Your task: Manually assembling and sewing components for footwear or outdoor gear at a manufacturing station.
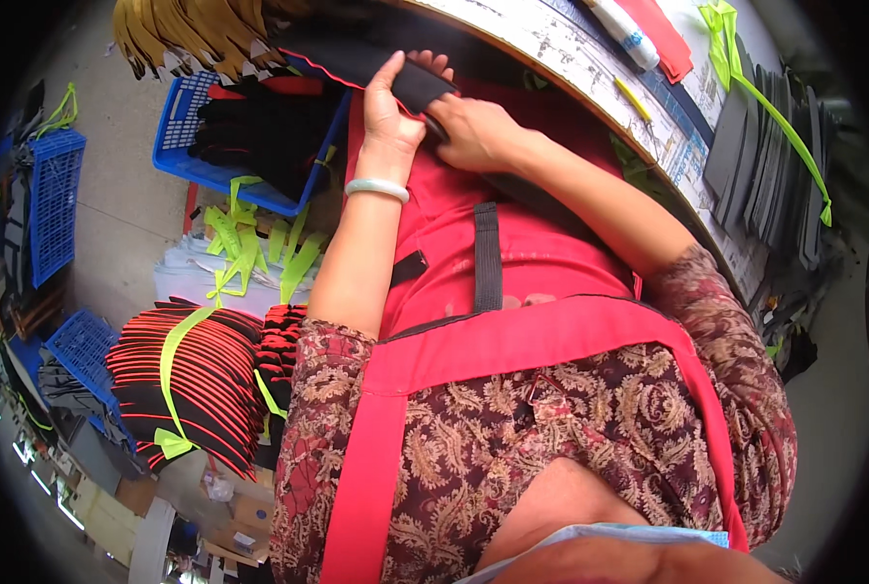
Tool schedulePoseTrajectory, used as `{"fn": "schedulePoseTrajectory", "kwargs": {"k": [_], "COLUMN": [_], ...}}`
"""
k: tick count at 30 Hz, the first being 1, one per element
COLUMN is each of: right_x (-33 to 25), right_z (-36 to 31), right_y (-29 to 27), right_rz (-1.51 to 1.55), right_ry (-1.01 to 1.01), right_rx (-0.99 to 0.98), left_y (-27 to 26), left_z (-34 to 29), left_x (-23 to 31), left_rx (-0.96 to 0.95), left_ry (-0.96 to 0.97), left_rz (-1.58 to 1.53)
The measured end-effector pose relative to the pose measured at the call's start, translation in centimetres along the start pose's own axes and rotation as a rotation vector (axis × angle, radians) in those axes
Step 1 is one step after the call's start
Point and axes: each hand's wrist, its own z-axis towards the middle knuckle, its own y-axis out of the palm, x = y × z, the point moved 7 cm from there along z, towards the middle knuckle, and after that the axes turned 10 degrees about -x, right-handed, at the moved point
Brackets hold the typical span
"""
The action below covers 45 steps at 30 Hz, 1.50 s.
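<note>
In front of my red apron (434, 214), my left hand (393, 115) is closed round a black fabric piece (423, 88), its thumb raised along the near side and its fingertips showing behind. My right hand (473, 128) grips the same piece from the other side, knuckles up, with its fingertips hidden. A longer black strip with a thin red edge (332, 70) stretches away to the upper left from my left hand. Whether it is one with the piece I hold, I cannot tell.
A worktable (692, 161) runs along the right, bearing a yellow marker (633, 99), a white tube (624, 34) and tied dark grey pieces (770, 146). At left stand a blue crate (235, 187) of black pieces and a tied red-edged bundle (186, 375). Tan pieces (191, 34) hang above.
</note>
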Motion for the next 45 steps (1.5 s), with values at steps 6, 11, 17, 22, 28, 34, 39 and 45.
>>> {"fn": "schedulePoseTrajectory", "kwargs": {"k": [6,11,17,22,28,34,39,45], "right_x": [-0.6,-1.8,-0.7,-0.1,-0.5,-0.6,-1.0,0.9], "right_z": [3.2,-1.5,1.7,-1.4,3.3,-1.9,3.2,-1.8], "right_y": [-1.0,-1.1,-1.6,0.1,-0.6,0.0,-0.5,0.7], "right_rz": [-0.056,0.08,-0.011,-0.041,-0.122,0.001,-0.165,-0.063], "right_ry": [0.072,-0.097,0.083,-0.01,0.075,-0.031,-0.035,0.011], "right_rx": [-0.2,0.122,0.001,0.073,-0.077,0.069,-0.032,0.05], "left_y": [-1.8,-1.2,-1.2,-0.3,-1.3,-1.4,-1.5,-0.9], "left_z": [1.4,1.2,1.4,-0.3,1.6,0.8,1.2,-0.4], "left_x": [-0.5,0.1,-0.4,-0.1,-0.1,-1.0,-0.2,-2.2], "left_rx": [-0.063,-0.198,-0.226,0.013,-0.14,-0.181,-0.2,0.016], "left_ry": [0.005,-0.046,-0.018,0.032,-0.007,-0.002,0.023,-0.05], "left_rz": [-0.015,-0.208,-0.034,0.008,-0.026,-0.069,0.003,-0.083]}}
